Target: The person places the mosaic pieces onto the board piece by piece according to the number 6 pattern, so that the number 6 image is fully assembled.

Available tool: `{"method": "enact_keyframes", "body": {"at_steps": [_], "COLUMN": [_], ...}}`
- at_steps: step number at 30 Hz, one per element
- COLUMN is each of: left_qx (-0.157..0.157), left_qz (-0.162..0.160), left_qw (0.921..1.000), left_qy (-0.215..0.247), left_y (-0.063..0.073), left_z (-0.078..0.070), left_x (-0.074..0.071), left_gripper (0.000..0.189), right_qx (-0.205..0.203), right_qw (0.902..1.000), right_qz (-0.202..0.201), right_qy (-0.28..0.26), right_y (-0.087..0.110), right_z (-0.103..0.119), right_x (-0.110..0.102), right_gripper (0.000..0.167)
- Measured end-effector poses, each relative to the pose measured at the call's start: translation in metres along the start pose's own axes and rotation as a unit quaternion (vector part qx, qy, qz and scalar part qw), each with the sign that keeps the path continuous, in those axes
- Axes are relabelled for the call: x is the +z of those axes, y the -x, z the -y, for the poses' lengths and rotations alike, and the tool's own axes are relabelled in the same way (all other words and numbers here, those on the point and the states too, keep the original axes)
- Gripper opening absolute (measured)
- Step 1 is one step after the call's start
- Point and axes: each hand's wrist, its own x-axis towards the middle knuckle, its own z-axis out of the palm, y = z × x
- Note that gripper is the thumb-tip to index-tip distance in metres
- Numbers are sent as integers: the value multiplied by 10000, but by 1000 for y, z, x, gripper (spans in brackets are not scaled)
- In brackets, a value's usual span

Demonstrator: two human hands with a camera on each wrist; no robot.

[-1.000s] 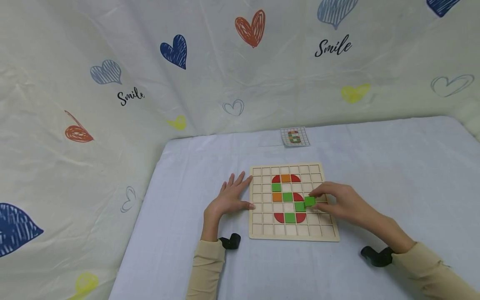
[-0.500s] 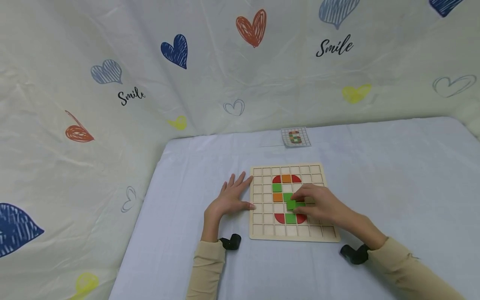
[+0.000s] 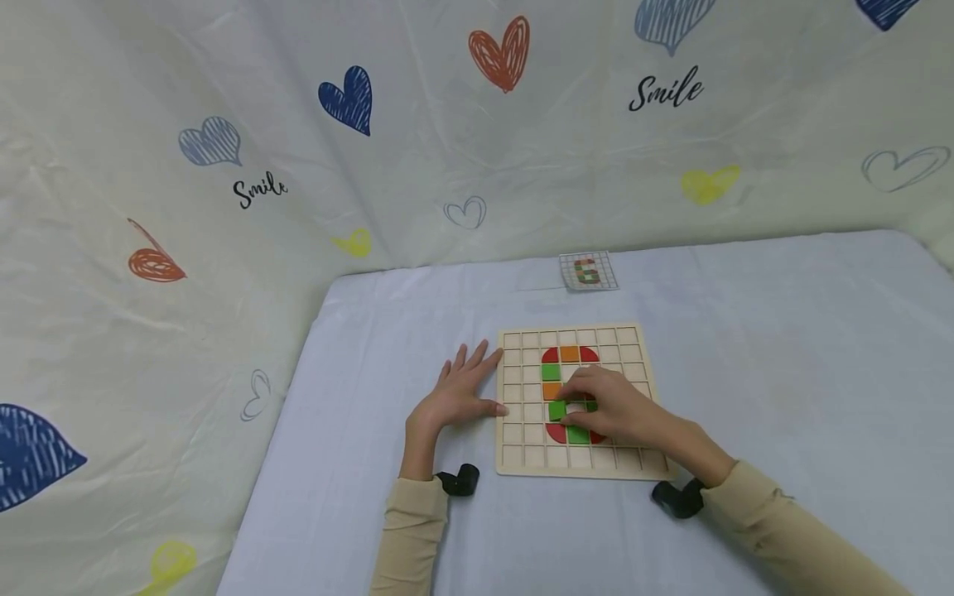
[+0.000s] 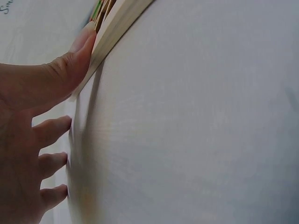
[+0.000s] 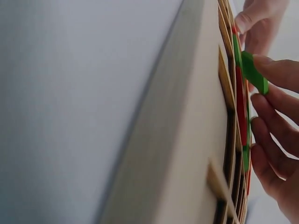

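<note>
A wooden grid board (image 3: 522, 460) lies on the cloth, with red quarter-round, orange and green square tiles set in its cells. My right hand (image 3: 619, 406) pinches a green square tile (image 3: 556, 410) between thumb and fingers, over the left side of the figure, between an orange tile (image 3: 551, 391) and a red tile (image 3: 556, 433). In the right wrist view the green tile (image 5: 253, 72) is tilted, standing proud of the board. My left hand (image 3: 460, 394) is spread flat at the board's left edge, thumb and forefinger touching the rim. Tiles under my right hand are partly hidden.
A small pattern card (image 3: 588, 271) with a similar coloured figure lies behind the board. Black wrist cameras (image 3: 459, 480) are strapped at both cuffs. A white sheet (image 3: 417, 165) printed with hearts hangs behind the table.
My right hand has moved left across the board with the green tile, from the right side of the figure to its left column. The left hand stays in place.
</note>
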Motion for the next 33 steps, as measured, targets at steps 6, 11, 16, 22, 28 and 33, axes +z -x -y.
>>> {"method": "enact_keyframes", "body": {"at_steps": [6, 11, 16, 22, 28, 33], "left_qx": [22, -4, -15, -17, -7, 11], "left_qz": [4, 20, 26, 38, 47, 56], "left_qw": [10000, 10000, 10000, 10000, 10000, 10000], "left_qy": [55, 12, 15, 24, 30, 35], "left_y": [0, -1, -1, -3, -2, -3], "left_z": [-1, -3, -4, -3, -3, -1], "left_x": [1, 1, 1, 3, 3, 3], "left_gripper": [93, 94, 95, 95, 94, 94], "right_qx": [104, 141, 156, 133, 107, 100], "right_qw": [9998, 9994, 9994, 9994, 9996, 9998], "right_qz": [76, 108, 99, 132, 119, -23], "right_qy": [179, 281, 283, 288, 233, 194], "right_y": [-3, -4, -4, -2, -1, 4], "right_z": [2, 5, 6, 6, 7, 6], "right_x": [2, 2, 3, 2, 1, -1], "right_gripper": [19, 19, 20, 21, 21, 20]}}
